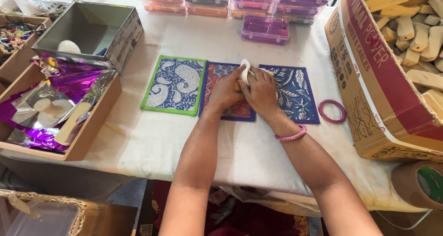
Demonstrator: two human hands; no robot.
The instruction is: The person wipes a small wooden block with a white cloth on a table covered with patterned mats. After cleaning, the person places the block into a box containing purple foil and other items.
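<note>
- At the bottom right edge of the frame I see a roll of brown packing tape (417, 184) lying just below the table's edge.
- My two forearms rise from the bottom centre; a pink bangle (291, 136) sits on the right wrist.
- At the lower left a wooden tray (87, 134) holds crumpled purple and silver foil (55, 97).
- In the middle of the frame my left hand (224, 91) and right hand (261, 93) are pressed together, both curled around a small white cloth-like piece (244, 70) that sticks up between them; a bit of something yellowish shows under the fingers, and I cannot tell what it is.
- Both hands rest over the red and blue patterned pouch (229, 92), the middle one of three lying side by side on the white tablecloth (152, 139).
- Left of it lies a green-bordered paisley pouch (174, 85); right of it, a dark blue leaf-print pouch (295, 95).
- A loose pink bangle ring (332, 111) lies just right of the blue pouch.
- Along the right edge stands a large cardboard carton (369, 93) filled with pale wooden blocks (415, 28).
- At the upper left an open grey metal box (90, 31) holds a white rounded object.
- Farthest, along the top centre, stacked purple plastic cases (258, 3) line the table, one (265, 29) set apart in front.
</note>
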